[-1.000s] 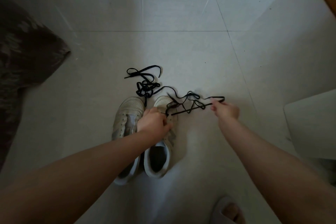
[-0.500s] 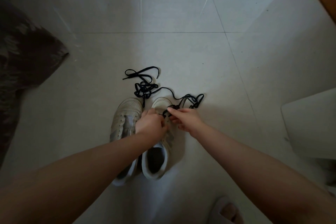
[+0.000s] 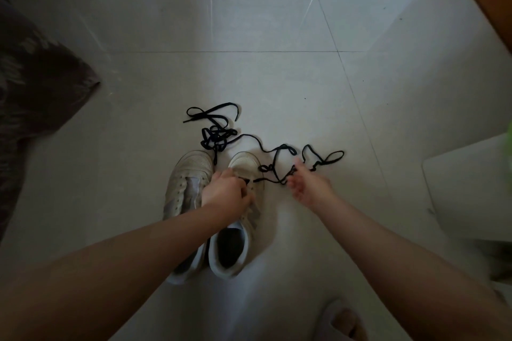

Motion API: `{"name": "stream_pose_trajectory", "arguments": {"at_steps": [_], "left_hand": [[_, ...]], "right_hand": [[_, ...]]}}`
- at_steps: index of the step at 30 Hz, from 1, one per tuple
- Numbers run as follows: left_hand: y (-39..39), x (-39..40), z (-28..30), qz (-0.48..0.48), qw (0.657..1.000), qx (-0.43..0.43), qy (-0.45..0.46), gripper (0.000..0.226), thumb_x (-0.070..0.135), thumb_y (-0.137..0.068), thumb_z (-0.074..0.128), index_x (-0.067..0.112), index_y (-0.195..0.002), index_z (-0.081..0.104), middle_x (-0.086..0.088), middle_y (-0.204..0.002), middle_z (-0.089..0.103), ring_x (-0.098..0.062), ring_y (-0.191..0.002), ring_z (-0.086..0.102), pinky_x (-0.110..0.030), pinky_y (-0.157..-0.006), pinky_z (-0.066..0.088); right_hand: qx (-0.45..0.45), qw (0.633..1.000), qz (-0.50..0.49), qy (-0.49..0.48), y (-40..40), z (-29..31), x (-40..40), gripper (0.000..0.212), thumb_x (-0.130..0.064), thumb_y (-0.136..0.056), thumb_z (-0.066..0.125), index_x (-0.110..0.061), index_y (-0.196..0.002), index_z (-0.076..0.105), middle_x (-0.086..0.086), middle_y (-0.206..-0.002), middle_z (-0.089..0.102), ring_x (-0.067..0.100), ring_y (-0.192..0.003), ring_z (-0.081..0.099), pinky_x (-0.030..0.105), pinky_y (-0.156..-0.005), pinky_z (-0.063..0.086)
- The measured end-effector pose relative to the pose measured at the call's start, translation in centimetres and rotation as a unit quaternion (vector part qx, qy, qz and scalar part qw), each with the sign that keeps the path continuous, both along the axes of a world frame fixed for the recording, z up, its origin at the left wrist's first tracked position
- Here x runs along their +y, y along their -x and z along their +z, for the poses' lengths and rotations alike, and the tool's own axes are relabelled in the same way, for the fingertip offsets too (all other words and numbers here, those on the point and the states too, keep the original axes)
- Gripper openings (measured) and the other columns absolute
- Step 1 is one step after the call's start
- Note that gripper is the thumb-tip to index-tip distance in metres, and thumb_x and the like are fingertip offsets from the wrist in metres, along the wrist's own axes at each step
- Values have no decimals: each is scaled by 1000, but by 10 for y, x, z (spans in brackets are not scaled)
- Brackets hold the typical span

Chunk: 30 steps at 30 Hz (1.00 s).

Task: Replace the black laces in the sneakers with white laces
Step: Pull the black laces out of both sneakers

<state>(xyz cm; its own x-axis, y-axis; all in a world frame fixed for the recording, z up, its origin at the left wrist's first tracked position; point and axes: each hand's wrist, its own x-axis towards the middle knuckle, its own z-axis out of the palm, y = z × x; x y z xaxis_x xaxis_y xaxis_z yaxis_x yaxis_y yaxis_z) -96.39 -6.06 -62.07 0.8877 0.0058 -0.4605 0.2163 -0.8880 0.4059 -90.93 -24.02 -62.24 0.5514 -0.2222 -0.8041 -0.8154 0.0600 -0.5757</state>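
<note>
Tiled floor: black lace by right hand fingers.

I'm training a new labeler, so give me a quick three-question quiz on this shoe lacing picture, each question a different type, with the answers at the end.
1. True or false: the left shoe has black lace threaded through its eyelets.
2. Multiple choice: where is the left hand? A) flat on the floor B) on the right shoe, over its eyelets C) holding a white lace
3. Short answer: what lies on the floor just beyond the shoes' toes?

Key
1. False; its eyelets look bare.
2. B
3. Loose black laces, one strand running to the right shoe's eyelets and past the blurred right hand.
</note>
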Motion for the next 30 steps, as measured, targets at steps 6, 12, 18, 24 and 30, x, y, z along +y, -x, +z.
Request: {"name": "stream_pose_trajectory", "arguments": {"at_steps": [6, 12, 18, 24, 30], "left_hand": [[-1, 2, 0, -7, 1000, 3, -5, 25, 46, -88, 57, 23, -88, 66, -1, -113, 48, -18, -116, 40, -31, -86, 44], [-1, 2, -1, -10, 1000, 6, -3, 26, 45, -88, 55, 22, -90, 66, -2, -116, 47, -19, -115, 40, -33, -85, 46], [4, 4, -1, -20, 1000, -13, -4, 25, 42, -90, 53, 20, -82, 62, -1, -110, 47, -17, -110, 44, -27, -77, 43], [-39, 13, 14, 44, 986, -159, -6, 41, 54, -85, 55, 19, -106, 58, -4, -114, 46, -20, -112, 42, -33, -84, 47], [-103, 43, 5, 105, 991, 61, -56, 94, 53, -76, 70, 26, -148, 16, -18, -151, 13, -39, -138, 17, -47, -109, 29]], "right_hand": [[29, 976, 215, -24, 16, -4, 46, 19, -28, -89, 65, -11, -85, 61, 3, -71, 64, 8, -53, 59, 19, -50, 44], [-40, 976, 207, 60, 3, -9, 46, 23, -20, -91, 61, -14, -69, 58, 0, -64, 62, 9, -54, 53, 19, -45, 36], [-51, 985, -4, 166, -32, -5, -23, 31, -14, -94, 55, -9, -63, 54, 5, -61, 57, 14, -50, 48, 23, -46, 37], [-126, 886, 291, 339, -17, -17, -8, 26, -30, -84, 67, -18, -67, 52, 0, -75, 57, 20, -76, 55, 28, -63, 39], [-47, 910, 165, 378, -37, -21, -19, 81, -49, -72, 76, -11, -133, 38, 18, -135, 35, 36, -123, 40, 36, -99, 37]]}}
